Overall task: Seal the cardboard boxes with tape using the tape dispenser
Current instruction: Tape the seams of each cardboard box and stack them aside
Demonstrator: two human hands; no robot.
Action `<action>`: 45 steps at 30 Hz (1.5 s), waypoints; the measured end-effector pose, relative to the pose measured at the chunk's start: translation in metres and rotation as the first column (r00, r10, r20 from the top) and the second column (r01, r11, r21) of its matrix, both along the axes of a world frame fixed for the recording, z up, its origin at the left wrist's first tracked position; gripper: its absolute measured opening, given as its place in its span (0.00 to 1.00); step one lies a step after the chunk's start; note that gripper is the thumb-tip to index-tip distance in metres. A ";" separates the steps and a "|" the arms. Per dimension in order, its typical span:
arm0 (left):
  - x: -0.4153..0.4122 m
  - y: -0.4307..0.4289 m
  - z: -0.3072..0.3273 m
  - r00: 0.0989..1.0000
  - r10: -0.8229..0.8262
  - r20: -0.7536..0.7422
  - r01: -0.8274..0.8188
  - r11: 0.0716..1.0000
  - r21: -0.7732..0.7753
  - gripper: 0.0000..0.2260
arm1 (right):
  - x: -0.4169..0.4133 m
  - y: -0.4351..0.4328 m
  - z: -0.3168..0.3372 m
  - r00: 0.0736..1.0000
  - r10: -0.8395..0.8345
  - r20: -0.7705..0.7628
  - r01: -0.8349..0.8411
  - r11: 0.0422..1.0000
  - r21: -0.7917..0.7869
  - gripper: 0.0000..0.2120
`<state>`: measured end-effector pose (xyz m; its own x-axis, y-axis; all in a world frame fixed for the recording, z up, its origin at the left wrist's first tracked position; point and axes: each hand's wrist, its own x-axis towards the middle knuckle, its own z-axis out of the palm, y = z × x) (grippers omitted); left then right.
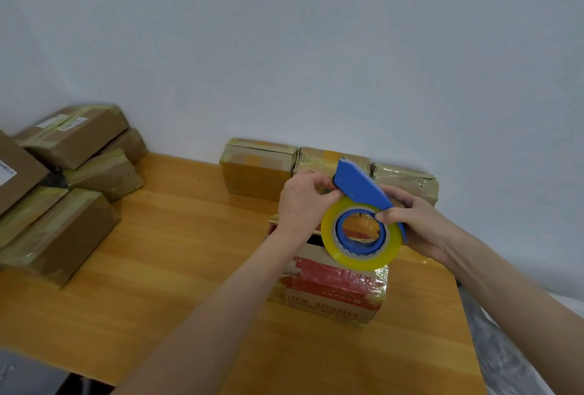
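I hold a blue tape dispenser (358, 184) with a yellowish roll of clear tape (363, 257) in the air above a cardboard box with red print (328, 287). My right hand (417, 221) grips the dispenser at the roll, thumb on the blue hub. At the front of the dispenser, by the roll's upper edge, my left hand (305, 202) pinches with its fingertips; the tape end itself is too small to make out. The box stands on the wooden table (177, 255), its top partly hidden behind the roll and my hands.
Three taped cardboard boxes (257, 170) stand in a row against the white wall behind the dispenser. A pile of several taped boxes (76, 173) fills the table's left side. The table's right edge (464, 315) drops off just right of the printed box.
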<state>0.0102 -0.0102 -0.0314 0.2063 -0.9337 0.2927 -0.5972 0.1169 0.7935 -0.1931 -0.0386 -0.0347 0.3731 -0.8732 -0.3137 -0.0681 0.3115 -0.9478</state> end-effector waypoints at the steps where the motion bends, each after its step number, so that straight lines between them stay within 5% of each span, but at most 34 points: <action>1: 0.000 0.000 0.000 0.999 0.012 0.034 -0.012 1.000 -0.020 0.07 | 0.001 0.000 0.000 1.000 0.001 0.007 -0.001 1.000 0.008 0.34; 5: -0.002 0.001 0.001 0.998 0.036 0.060 -0.034 0.999 -0.036 0.05 | 0.003 0.003 0.000 0.998 0.009 0.055 -0.012 0.999 0.047 0.33; 9: 0.007 0.004 0.007 0.895 0.051 -0.444 -0.022 0.997 0.071 0.04 | -0.004 0.004 -0.002 0.976 0.051 0.212 -0.075 0.991 0.110 0.34; 11: 0.010 0.005 0.010 0.858 0.031 -0.512 0.002 0.998 0.064 0.03 | -0.009 0.005 -0.003 0.956 0.072 0.283 -0.106 0.988 0.109 0.34; 18: 0.004 0.013 0.016 0.969 -0.107 -0.221 0.094 0.993 -0.067 0.04 | -0.015 0.004 -0.006 0.920 0.123 0.373 -0.169 0.981 0.094 0.37; 33: 0.006 0.005 0.029 0.967 -0.249 -0.060 0.245 0.967 -0.062 0.03 | -0.023 -0.001 -0.011 0.897 0.158 0.414 -0.229 0.965 0.128 0.30; 38: 0.002 0.008 0.027 0.978 -0.201 -0.054 0.198 0.978 -0.065 0.02 | -0.021 0.001 -0.007 0.899 0.181 0.400 -0.232 0.969 0.084 0.37; 45: -0.004 0.001 0.029 0.992 -0.117 -0.040 0.121 0.984 0.129 0.08 | -0.013 0.004 -0.007 0.938 0.160 0.307 -0.179 0.983 0.036 0.47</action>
<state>0.0059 -0.0090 -0.0028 0.0989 -0.9819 0.1617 -0.5595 0.0795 0.8250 -0.2066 -0.0350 -0.0418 0.5995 -0.7710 -0.2147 0.1614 0.3793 -0.9111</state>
